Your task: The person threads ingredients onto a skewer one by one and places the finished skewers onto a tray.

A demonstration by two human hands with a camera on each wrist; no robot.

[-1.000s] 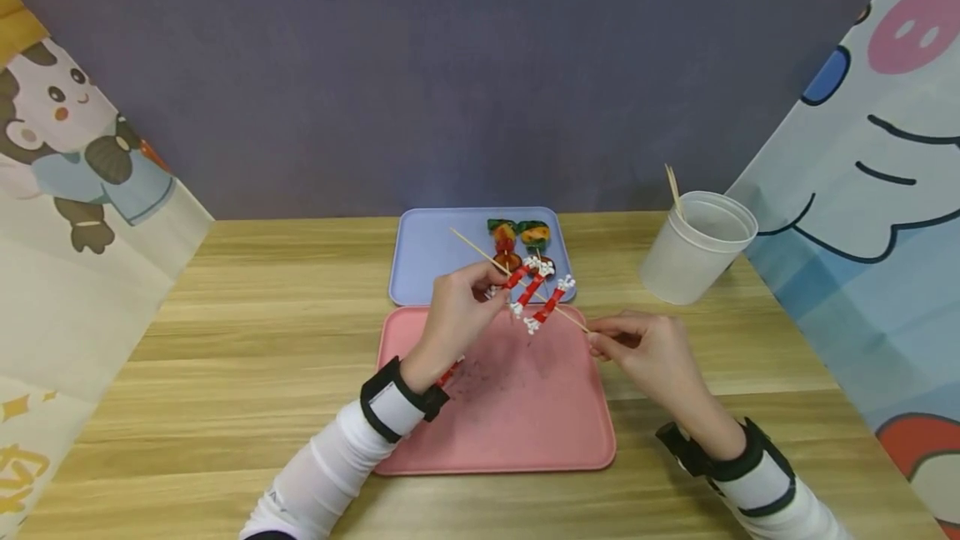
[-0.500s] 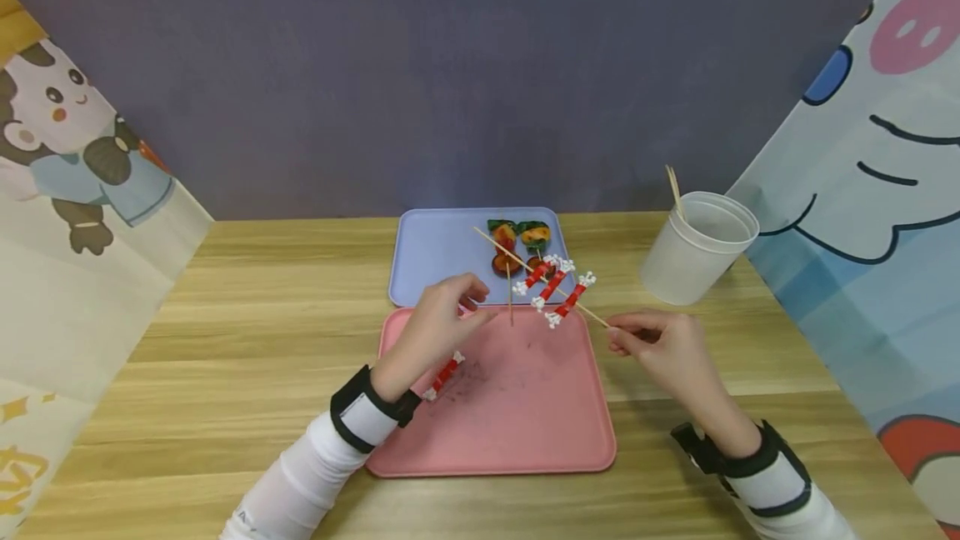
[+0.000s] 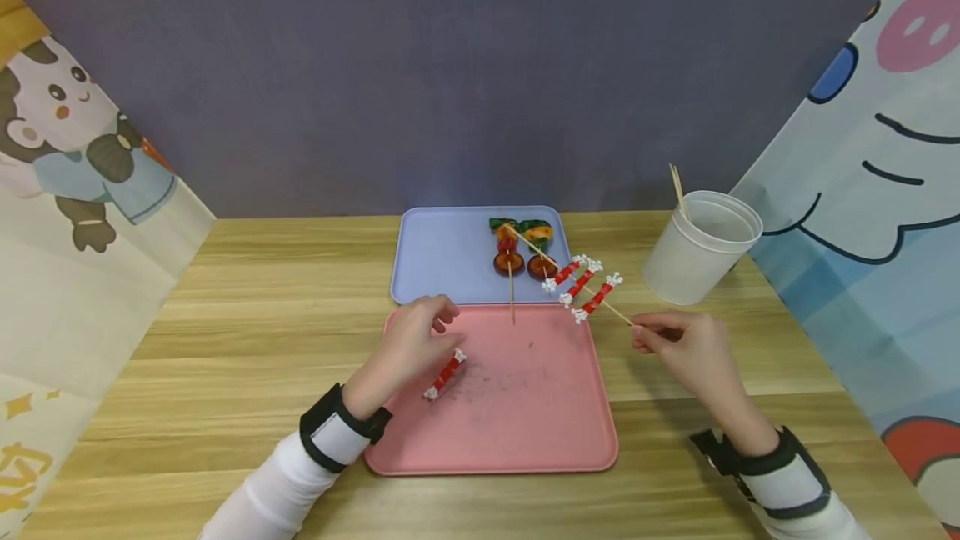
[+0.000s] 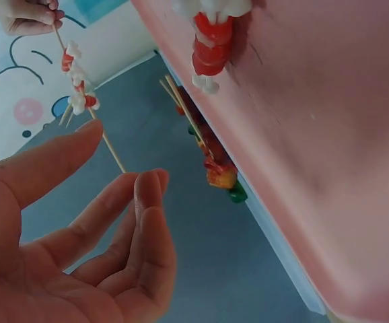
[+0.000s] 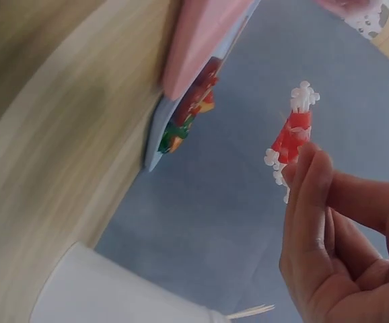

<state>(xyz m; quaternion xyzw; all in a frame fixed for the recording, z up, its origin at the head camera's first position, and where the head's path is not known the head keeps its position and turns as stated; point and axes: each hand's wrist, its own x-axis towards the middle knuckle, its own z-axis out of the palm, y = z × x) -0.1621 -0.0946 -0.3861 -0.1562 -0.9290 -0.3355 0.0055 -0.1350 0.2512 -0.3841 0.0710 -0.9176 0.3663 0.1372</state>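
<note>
My right hand [image 3: 690,348] pinches the lower end of a bamboo skewer [image 3: 621,315] that slants up to the left. Threaded on it are three red pieces [image 3: 597,298] with knobbly white ends, also visible beyond my fingertips in the right wrist view. My left hand [image 3: 415,338] hangs over the left part of the pink tray [image 3: 525,436], thumb and fingers apart and holding nothing. Just below its fingertips lies one loose red-and-white piece [image 3: 446,375]. The left wrist view shows that same piece [image 4: 213,46] on the pink tray, off to the side of the hand.
A blue tray [image 3: 438,261] sits behind the pink one. Two loaded skewers [image 3: 508,262] rest on its right side, with green, orange, red and brown pieces; one stick overhangs the pink tray. At the back right stands a white cup [image 3: 686,269] with several bare sticks [image 3: 678,190].
The left hand has let go of the loaded skewer and moved down and left toward the loose piece. The right hand has carried the skewer a little to the right.
</note>
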